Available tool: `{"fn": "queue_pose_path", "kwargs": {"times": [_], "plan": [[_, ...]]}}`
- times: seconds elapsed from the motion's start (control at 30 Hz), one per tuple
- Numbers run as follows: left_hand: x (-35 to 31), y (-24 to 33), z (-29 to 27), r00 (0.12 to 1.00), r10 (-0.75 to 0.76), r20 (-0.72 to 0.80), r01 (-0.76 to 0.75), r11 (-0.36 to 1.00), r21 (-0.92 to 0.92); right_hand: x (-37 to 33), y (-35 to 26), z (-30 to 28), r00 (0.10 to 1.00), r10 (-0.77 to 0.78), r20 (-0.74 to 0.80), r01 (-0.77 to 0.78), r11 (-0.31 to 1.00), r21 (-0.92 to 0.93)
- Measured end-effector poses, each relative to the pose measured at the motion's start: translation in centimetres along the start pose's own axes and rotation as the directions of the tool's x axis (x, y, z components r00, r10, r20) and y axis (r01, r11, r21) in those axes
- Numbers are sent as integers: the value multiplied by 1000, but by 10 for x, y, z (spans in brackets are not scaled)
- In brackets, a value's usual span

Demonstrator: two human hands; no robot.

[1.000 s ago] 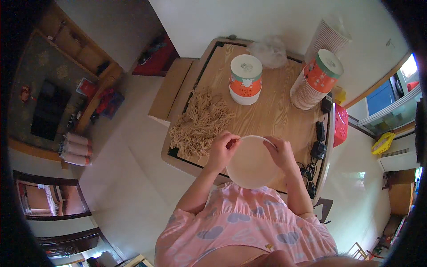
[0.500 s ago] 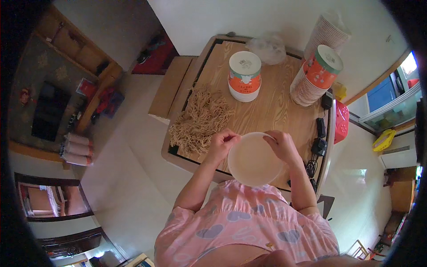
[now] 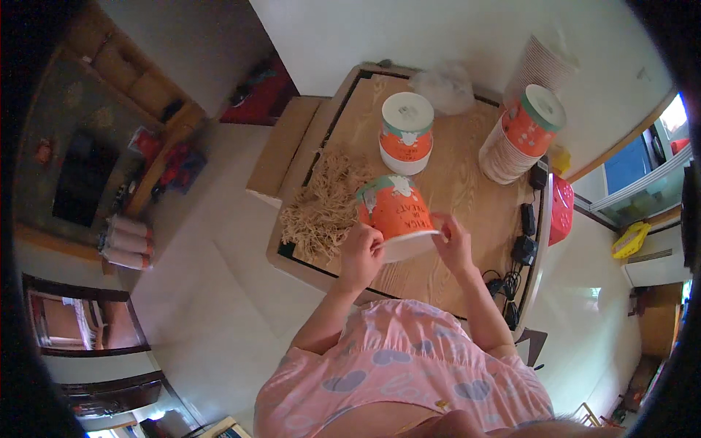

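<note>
Over the near half of the table, my left hand [image 3: 362,255] and my right hand [image 3: 453,244] hold an orange paper bucket [image 3: 396,210] by opposite sides of its white rim. Its mouth is tipped toward me and its green-banded base points away. Fingers of both hands are closed on the rim. A loose heap of tan twisted paper cords [image 3: 326,208] lies beside my left hand. Just beyond the held bucket stands a short upside-down stack of matching buckets [image 3: 407,135], bases up.
A tall stack of upturned buckets [image 3: 515,142] leans at the right rear, with another pale stack [image 3: 542,69] behind it. Black adapters and cables [image 3: 523,250] lie along the right edge. A clear plastic bag [image 3: 444,87] sits at the back, a cardboard box [image 3: 283,146] at the left.
The bucket has tilted and moved away from me, so its orange outside now shows instead of its white inside. Both hands went with it, keeping hold of the rim.
</note>
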State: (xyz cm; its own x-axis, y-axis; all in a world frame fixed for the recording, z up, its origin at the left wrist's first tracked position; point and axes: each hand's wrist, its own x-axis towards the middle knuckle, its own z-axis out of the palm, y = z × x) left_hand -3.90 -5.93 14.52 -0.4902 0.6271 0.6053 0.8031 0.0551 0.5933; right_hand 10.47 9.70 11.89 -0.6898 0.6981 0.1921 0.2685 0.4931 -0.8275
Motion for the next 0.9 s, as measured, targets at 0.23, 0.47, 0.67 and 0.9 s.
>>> {"fn": "queue_pose_path", "kwargs": {"times": [0.23, 0.47, 0.67, 0.9], "plan": [[0, -4, -4, 985, 169, 17, -170, 972, 163, -15, -11, 16, 992, -126, 5, 123, 978, 171], [3, 1, -5, 982, 187, 26, -189, 972, 138, -14, -34, 10, 944, -329, -25, 327, 923, 202], [3, 1, -7, 989, 147, 27, -149, 986, 78, -18, -32, 12, 986, -160, 35, 146, 957, 251], [3, -8, -12, 966, -248, 68, 256, 953, -161, -11, -7, 15, 990, 138, 21, -133, 882, 452]]}}
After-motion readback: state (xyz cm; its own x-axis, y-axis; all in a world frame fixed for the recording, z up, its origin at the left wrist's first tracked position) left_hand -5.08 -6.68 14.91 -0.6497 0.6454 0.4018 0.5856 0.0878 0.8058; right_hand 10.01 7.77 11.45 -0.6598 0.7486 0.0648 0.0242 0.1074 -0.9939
